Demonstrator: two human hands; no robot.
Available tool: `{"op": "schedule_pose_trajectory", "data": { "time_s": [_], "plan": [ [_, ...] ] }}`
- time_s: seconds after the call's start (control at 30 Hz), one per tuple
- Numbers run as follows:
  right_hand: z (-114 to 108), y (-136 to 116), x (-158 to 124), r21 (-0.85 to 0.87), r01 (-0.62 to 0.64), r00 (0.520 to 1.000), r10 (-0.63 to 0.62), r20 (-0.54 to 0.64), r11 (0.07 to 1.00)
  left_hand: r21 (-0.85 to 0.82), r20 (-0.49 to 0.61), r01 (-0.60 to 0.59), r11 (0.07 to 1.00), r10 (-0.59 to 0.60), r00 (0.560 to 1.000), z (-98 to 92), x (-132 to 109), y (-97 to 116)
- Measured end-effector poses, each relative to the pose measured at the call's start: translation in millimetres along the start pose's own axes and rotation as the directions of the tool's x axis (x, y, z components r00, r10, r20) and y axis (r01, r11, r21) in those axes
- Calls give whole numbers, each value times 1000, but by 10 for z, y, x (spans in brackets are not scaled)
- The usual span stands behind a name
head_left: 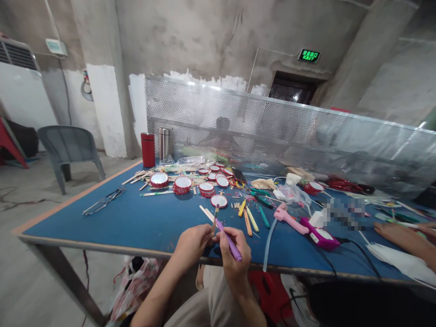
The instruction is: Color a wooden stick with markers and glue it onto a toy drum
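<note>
At the near edge of the tabletop (136,227)

Ahead, a red-rimmed disc (218,201); rightward, loose pens (252,220); leftward, blue room to the orange edge (78,198). In left grip (195,240), pinched: wooden stick (215,219), pointing toward the disc, near-vertical long axis. In right grip (237,250), pinched: purple marker (233,249), slanting away leftward.

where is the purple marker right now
In the head view, the purple marker is in the right hand, beside the wooden stick held in the left hand.
</note>
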State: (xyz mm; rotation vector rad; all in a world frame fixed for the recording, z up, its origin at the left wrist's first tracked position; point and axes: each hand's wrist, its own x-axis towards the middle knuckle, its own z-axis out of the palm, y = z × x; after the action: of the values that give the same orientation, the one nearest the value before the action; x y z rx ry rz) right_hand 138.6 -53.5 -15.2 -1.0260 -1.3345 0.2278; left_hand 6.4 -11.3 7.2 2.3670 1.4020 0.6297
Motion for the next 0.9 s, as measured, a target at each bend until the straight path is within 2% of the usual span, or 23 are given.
{"op": "schedule_pose_trajectory", "data": {
  "time_s": [0.2, 0.53, 0.8, 0.9],
  "plan": [
    [25, 30, -15, 42, -3, 998, 6, -63, 999, -9, 4, -8, 1000, 8, 1000, -9, -6, 2],
    [3, 16, -10, 12, 12, 1000, -12, 1, 1000, -10, -4, -21, 1000, 21, 1000, 13, -8, -21],
    [28, 11, -18, 32, 12, 996, -9, -88, 999, -26, -16, -25, 999, 24, 1000, 15, -4, -25],
    [24, 5, -18, 42, 20, 998, -17, -66, 999, -19, -18, -27, 999, 26, 999, 18, -1, -25]
  ]
}}
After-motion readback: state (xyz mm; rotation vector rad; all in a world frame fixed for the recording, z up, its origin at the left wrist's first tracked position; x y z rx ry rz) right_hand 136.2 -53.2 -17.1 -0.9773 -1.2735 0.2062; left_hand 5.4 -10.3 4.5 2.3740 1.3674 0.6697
